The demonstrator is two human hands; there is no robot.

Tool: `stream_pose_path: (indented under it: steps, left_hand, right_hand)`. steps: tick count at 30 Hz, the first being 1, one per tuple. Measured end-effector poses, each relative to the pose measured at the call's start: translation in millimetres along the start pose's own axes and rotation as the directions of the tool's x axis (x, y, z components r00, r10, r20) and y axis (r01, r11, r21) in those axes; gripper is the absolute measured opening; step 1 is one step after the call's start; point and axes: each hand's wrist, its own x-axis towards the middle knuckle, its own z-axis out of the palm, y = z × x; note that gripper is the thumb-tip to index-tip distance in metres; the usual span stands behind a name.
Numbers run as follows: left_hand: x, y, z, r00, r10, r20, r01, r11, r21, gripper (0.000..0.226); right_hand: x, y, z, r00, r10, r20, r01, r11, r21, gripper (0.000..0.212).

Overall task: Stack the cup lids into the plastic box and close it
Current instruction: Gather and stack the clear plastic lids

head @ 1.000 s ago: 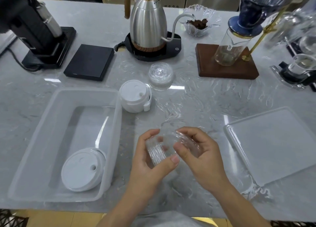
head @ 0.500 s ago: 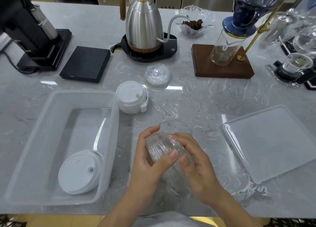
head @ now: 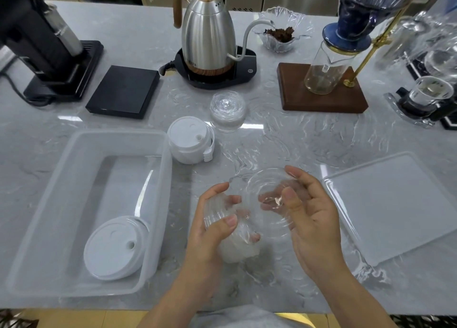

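Note:
My left hand (head: 212, 231) grips a stack of clear dome lids (head: 222, 219) near the counter's front edge. My right hand (head: 309, 219) holds a single clear lid (head: 268, 199) just right of that stack, apart from it. The open translucent plastic box (head: 49, 204) stands at the left, with a stack of white lids (head: 113, 248) lying tilted in its near end. Another white lid stack (head: 190, 139) stands just beyond the box's right corner. A further clear lid stack (head: 227, 110) sits behind it. The box's flat cover (head: 395, 204) lies at the right.
Along the back stand a black grinder (head: 47, 48), a black scale (head: 123, 91), a steel gooseneck kettle (head: 207, 40) on its base, a glass dish (head: 282, 33), and a pour-over stand on a wooden base (head: 321, 90). Glassware (head: 425, 95) crowds the far right.
Both hands were closed together on the clear lid stack. Now my right hand has pulled away to the right with one clear lid, and the left keeps the rest.

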Motion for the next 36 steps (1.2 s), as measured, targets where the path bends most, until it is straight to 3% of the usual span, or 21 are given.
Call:
stream_pose_path:
  steps: [7,10,15,23,28,36]
  left_hand:
    - [-2.3,3.1,2.7,0.999,-0.019,0.036,0.019,1.000,-0.007,0.071]
    - [-3.2,4.8,5.8,0.998,-0.044,0.036,0.046,0.998,-0.031,0.087]
    - [-3.2,2.8,4.7,0.997,-0.073,0.000,0.072,0.997,-0.030,0.087]
    - [-3.1,2.6,5.7,0.997,-0.062,-0.036,0.063,0.997,0.033,0.087]
    - [-3.2,1.8,2.1,0.999,-0.026,-0.030,0.031,0.984,0.175,0.066]
    - [-1.0,-1.1,-1.0,1.000,0.015,-0.018,-0.010,0.967,0.253,0.084]
  right_hand:
    - [0.3,2.1,-2.2,0.998,0.062,-0.001,-0.062,0.998,0.018,0.025]
    - [2.2,0.0,-2.4,0.989,0.141,-0.049,-0.135,0.985,0.108,0.029]
    - [8.7,-4.2,-4.3,0.957,0.242,-0.158,-0.204,0.953,0.224,0.030]
    - [-0.2,-8.6,5.5,0.942,0.335,-0.027,-0.307,0.889,0.340,0.034]
    - [-7.6,-9.3,11.4,0.923,0.382,0.055,-0.377,0.863,0.335,0.032]
    - [-10.1,-11.2,13.5,0.893,0.427,0.142,-0.449,0.863,0.230,0.032]
